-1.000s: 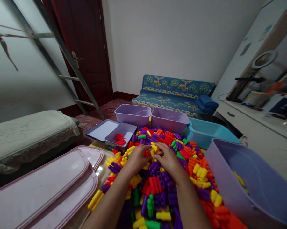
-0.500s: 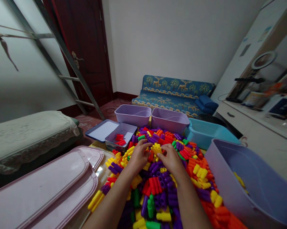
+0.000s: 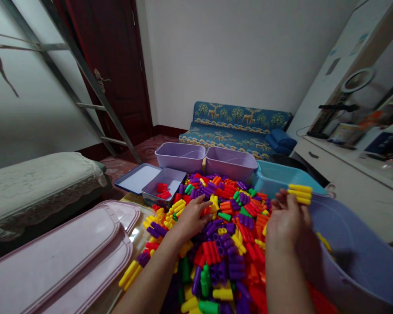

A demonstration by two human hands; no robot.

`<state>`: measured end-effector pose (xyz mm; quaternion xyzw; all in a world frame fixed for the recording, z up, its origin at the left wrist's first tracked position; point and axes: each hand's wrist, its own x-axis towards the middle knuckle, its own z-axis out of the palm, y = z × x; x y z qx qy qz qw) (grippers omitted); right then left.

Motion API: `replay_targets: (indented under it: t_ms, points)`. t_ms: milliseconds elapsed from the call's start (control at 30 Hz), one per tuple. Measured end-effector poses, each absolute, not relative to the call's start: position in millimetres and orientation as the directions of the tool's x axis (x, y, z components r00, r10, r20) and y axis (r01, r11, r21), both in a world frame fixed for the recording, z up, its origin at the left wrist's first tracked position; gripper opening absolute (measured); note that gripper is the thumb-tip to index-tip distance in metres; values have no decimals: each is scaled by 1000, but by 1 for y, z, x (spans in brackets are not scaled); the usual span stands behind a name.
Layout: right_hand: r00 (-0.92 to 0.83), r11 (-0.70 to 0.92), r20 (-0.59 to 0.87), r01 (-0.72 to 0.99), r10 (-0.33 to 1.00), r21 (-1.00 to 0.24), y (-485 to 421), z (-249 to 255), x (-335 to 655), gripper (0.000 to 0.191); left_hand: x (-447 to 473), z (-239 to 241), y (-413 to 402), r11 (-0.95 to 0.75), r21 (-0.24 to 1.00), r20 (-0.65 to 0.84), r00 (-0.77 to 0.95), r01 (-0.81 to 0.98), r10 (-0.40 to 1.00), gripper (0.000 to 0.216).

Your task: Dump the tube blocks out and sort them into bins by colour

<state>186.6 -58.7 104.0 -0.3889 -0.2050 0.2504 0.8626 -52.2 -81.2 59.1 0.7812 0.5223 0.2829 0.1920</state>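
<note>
My right hand (image 3: 286, 220) is raised at the right, its fingers closed on a yellow toy building block (image 3: 300, 194) made of joined tubes. It holds the block by the rim of the large purple bin (image 3: 356, 231). Lower and to the left, my left hand (image 3: 194, 217) rests on the pile of colourful building blocks (image 3: 219, 250), fingers apart and slightly bent. Close to its fingertips are a yellow block (image 3: 215, 203) and some red pieces. Whether the fingers touch them I cannot tell. A few yellow blocks (image 3: 324, 242) lie inside the purple bin.
Two light purple bins (image 3: 179, 158) and a turquoise bin (image 3: 281, 176) stand behind the pile. A tin box (image 3: 165, 181) with red blocks sits at its left, its lid beside it. Pink lids (image 3: 62, 257) lie at the left. A blue patterned sofa (image 3: 237, 126) is beyond.
My right hand has moved from the middle of the pile to the right and up, taking a yellow block towards the purple bin. My left hand stays nearly in place.
</note>
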Motion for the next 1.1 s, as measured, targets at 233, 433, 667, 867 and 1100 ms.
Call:
replay_targets:
  t_ms: [233, 433, 667, 867, 1100]
  points:
    - [839, 706, 58, -417, 542, -572, -60, 104, 221, 22, -51, 65, -83, -365, 591, 211, 299, 720, 931, 44]
    - [712, 499, -1, -493, 702, -713, -56, 100, 211, 10, -52, 65, -83, -365, 607, 201, 308, 706, 930, 43]
    - [289, 130, 250, 378, 924, -917, -52, 84, 179, 29, -51, 57, -79, -375, 648, 254, 275, 663, 927, 50]
    - [-7, 51, 100, 892, 995, -449, -71, 90, 184, 22, -52, 53, -76, -367, 671, 267, 252, 645, 930, 45]
    - [-140, 126, 1, 888, 990, -442, -73, 89, 173, 41, -51, 59, -79, -387, 643, 252, 294, 661, 922, 42]
